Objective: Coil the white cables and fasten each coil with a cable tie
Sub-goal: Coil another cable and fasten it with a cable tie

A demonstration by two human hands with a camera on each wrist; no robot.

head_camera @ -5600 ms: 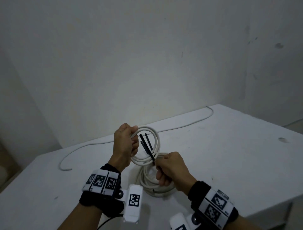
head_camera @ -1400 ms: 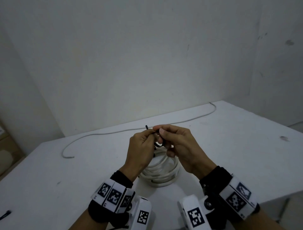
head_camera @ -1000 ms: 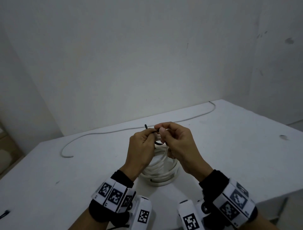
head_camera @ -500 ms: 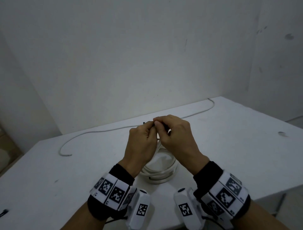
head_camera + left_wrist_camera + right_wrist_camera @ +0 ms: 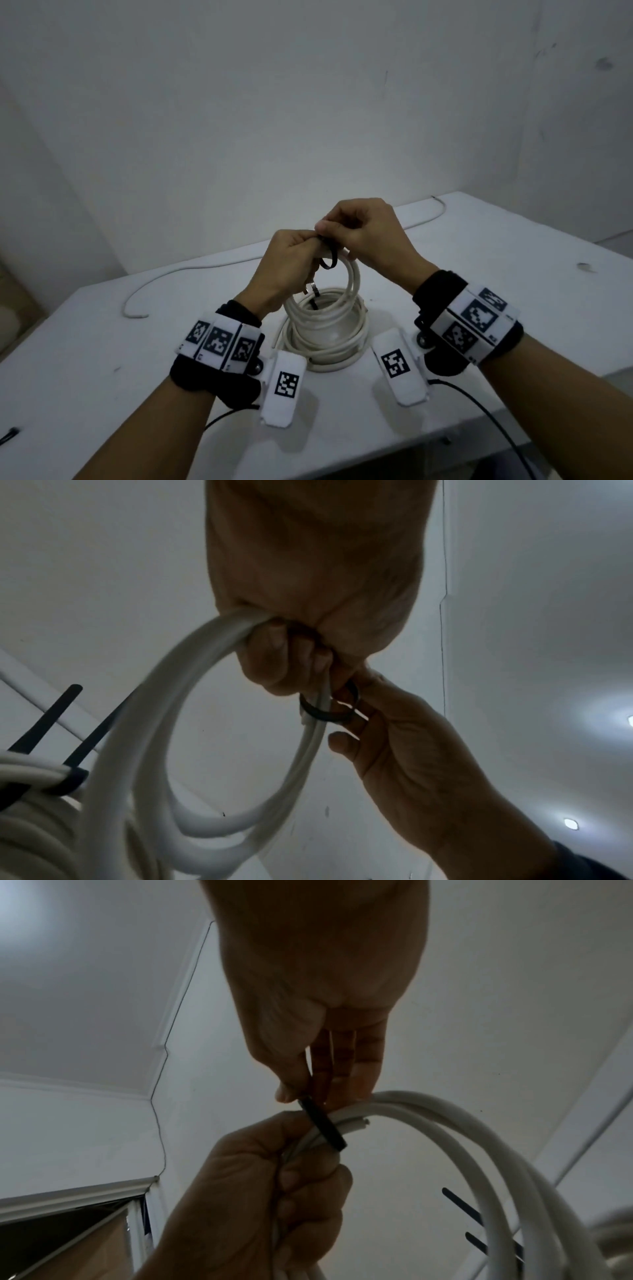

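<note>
My left hand (image 5: 291, 263) grips the top of a small white cable coil (image 5: 352, 277) held upright above the table. My right hand (image 5: 359, 233) pinches a black cable tie (image 5: 329, 258) that loops round the coil's strands beside the left fist. In the left wrist view the tie's loop (image 5: 325, 715) circles the strands between the left hand (image 5: 281, 664) and the right hand (image 5: 394, 737). The right wrist view shows the right hand (image 5: 308, 1091) pinching the tie (image 5: 323, 1125) above the left hand (image 5: 274, 1177) and the coil (image 5: 462, 1123).
A larger white coil (image 5: 325, 329) lies on the white table (image 5: 496, 274) under my hands, with a black tie (image 5: 68, 780) round it. A loose white cable (image 5: 205, 265) runs along the table's back. A small black item (image 5: 8, 437) lies at the left edge.
The black tie, held loose 5.6 s ago, now loops round the coil's top. Over the last second both hands stay together and sit a little higher in the view.
</note>
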